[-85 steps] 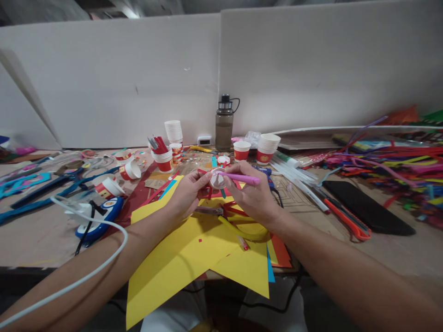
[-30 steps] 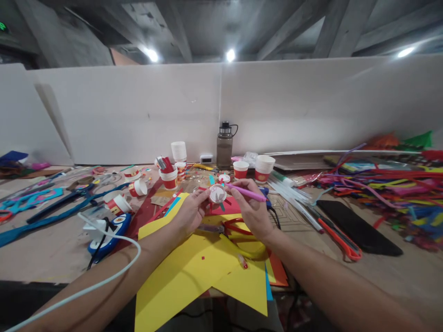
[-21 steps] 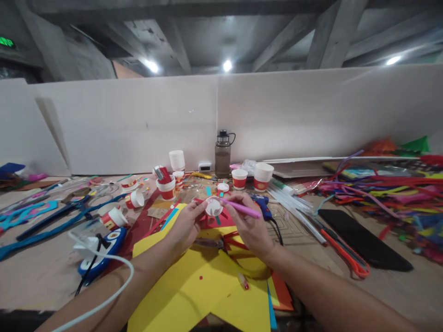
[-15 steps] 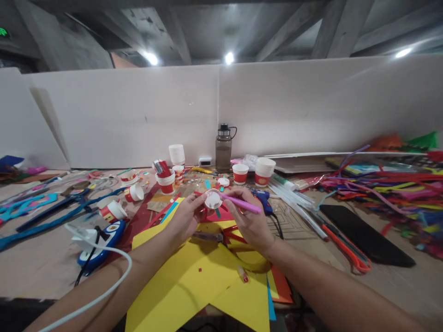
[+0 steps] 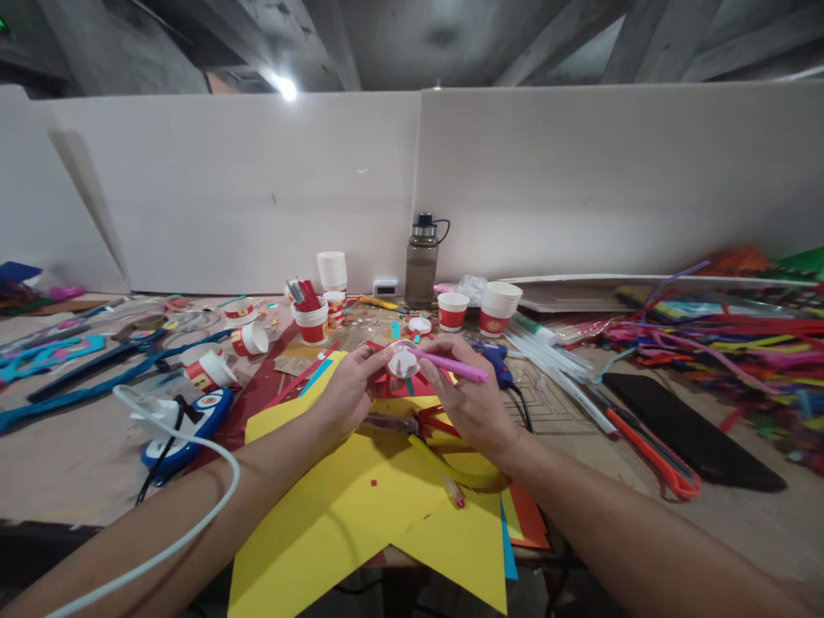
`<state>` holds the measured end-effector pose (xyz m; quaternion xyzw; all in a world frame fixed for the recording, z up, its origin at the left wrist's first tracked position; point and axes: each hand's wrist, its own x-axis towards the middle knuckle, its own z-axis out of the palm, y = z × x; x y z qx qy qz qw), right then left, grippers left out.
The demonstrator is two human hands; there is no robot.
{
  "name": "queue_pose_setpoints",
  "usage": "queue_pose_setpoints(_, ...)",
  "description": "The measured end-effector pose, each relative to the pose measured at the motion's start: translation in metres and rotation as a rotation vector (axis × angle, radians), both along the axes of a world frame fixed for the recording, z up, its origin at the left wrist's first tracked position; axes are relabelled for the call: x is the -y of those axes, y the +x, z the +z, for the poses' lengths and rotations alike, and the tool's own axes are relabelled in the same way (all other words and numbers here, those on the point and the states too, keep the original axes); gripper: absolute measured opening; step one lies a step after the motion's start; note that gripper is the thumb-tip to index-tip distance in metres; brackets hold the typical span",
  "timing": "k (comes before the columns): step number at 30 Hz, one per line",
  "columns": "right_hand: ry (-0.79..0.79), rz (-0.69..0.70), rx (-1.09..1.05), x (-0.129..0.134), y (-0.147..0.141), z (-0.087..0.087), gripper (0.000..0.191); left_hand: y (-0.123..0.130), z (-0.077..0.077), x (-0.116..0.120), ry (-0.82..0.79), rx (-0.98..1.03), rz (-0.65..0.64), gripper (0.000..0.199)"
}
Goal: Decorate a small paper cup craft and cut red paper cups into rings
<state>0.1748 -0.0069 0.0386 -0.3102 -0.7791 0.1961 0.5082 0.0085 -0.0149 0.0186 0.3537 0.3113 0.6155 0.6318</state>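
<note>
My left hand (image 5: 348, 386) pinches a small white disc (image 5: 402, 359) by its left edge, above the yellow paper. Pinkish-purple marks cover part of the disc's face, and red and teal strips show around it. My right hand (image 5: 473, 399) grips a pink marker pen (image 5: 458, 369), its tip end at the disc's right side. Below the hands, scissors with red handles (image 5: 431, 421) and a curved yellow object (image 5: 467, 476) lie on the yellow paper sheets (image 5: 309, 506).
Stacked paper cups (image 5: 500, 307) and a water bottle (image 5: 422, 262) stand at the back. A blue glue gun (image 5: 495, 365) lies by my right hand. Further right are a utility knife (image 5: 657, 455) and a black pouch (image 5: 688, 429). A blue power strip (image 5: 193, 433) is on the left.
More purple marking shows on the disc's face, and the disc looks slightly turned. Both hands keep their holds. The camera view has tipped down a little.
</note>
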Motion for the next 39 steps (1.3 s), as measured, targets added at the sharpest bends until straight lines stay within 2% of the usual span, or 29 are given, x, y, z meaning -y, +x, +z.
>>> queue_pose_setpoints(32, 0.03, -0.01, 0.015, -0.0001, -0.0006, 0.0026, 0.013, 0.0013, -0.0015, 0.0023, 0.031, -0.102, -0.021, 0.029)
queue_pose_setpoints(39, 0.023, -0.014, 0.017, -0.0002, -0.0008, 0.0027, 0.014, 0.0019, -0.0019, 0.0022, 0.055, -0.095, -0.017, 0.025)
